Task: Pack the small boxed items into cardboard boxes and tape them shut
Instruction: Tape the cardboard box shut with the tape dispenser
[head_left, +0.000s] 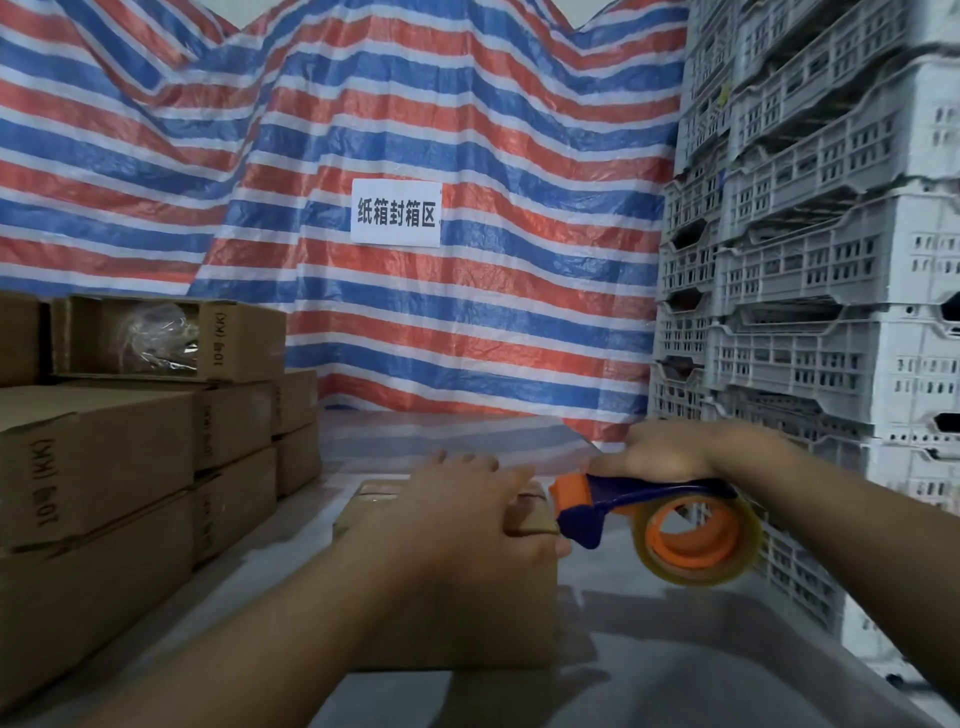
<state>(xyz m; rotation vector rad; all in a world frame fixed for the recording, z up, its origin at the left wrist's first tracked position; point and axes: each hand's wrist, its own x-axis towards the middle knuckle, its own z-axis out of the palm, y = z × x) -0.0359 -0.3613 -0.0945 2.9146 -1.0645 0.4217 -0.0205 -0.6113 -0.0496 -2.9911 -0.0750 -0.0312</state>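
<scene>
On our left stands the stack (98, 457) of closed cartons, one of the top ones lying open with clear wrap inside. It sits near our workspace, so a wide swing of the elbow could knock it. In the middle, on the table (675, 649), is the box (457, 613) we are sealing. Our left hand (467, 504) lies flat on its top with fingers spread, pressing the flaps down. If that pressure eases, we judge the flaps may spring up and the tape would wrinkle or miss the seam. Our right hand (675, 452) grips the dispenser (665, 514) from above, its nose touching the box's right edge beside our left thumb. The cutter could nick that thumb. To the right, the crates (810, 291) are close enough to catch the roll.
</scene>
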